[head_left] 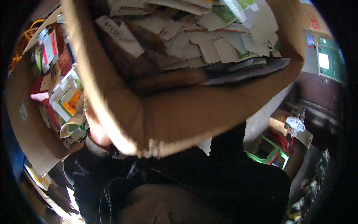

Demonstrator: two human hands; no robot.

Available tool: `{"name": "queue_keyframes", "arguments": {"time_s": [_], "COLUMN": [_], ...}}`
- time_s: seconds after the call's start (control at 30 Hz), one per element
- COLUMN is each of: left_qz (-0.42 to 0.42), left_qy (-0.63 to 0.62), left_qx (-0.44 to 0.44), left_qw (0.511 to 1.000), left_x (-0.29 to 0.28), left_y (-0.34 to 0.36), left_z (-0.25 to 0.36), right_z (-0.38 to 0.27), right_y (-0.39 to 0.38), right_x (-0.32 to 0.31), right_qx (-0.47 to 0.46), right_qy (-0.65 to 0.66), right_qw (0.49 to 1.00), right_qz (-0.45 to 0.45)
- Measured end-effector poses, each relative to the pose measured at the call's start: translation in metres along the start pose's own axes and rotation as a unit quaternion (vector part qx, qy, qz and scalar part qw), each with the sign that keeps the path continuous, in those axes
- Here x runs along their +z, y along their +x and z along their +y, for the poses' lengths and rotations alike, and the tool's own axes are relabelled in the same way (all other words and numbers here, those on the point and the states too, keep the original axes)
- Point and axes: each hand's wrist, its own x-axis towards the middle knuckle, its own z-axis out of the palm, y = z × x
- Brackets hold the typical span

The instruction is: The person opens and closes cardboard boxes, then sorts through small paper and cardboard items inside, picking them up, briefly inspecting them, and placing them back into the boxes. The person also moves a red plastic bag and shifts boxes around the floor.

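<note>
A large open cardboard box [194, 115] fills the upper middle, tilted so that its inside faces me. Many flattened white and green paper cartons [220, 48] lie loose in it, with a dark flat piece along the near wall. My left hand [97, 130] is against the outside of the box's left wall, gripping it; its fingers are mostly hidden by the cardboard. A dark sleeve [229, 145] of my right arm runs up behind the near wall. The box hides my right hand.
Close on the left stands another cardboard box [41, 145], filled with small coloured cartons [69, 97]. To the right are a green plastic stool [266, 151], a small brown carton [279, 122] and a pale plastic bag [295, 124]. A dark heap of mixed litter [313, 186] lies at lower right.
</note>
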Motion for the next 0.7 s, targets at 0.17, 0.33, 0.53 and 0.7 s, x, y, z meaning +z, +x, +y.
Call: {"name": "queue_keyframes", "arguments": {"time_s": [0.17,0.33,0.53,0.7], "left_qz": [0.035,-0.004,0.105,0.135], "left_qy": [-0.023,-0.046,0.003,0.103], "left_qx": [0.048,-0.067,-0.099,-0.336], "left_qw": [0.998,0.997,0.99,0.926], "left_x": [-0.016,-0.019,-0.072,-0.118], "left_y": [0.025,0.008,-0.044,-0.059], "left_z": [0.003,0.015,-0.014,-0.094], "right_z": [-0.023,-0.053,-0.112,-0.195], "right_y": [-0.031,-0.106,-0.252,-0.276], "right_x": [0.004,-0.045,-0.032,0.185], "right_qx": [-0.004,0.062,0.091,0.11], "right_qy": [0.001,0.082,0.053,0.292], "right_qw": [0.999,0.992,0.907,0.815], "right_qz": [-0.036,0.078,-0.407,-0.488]}}
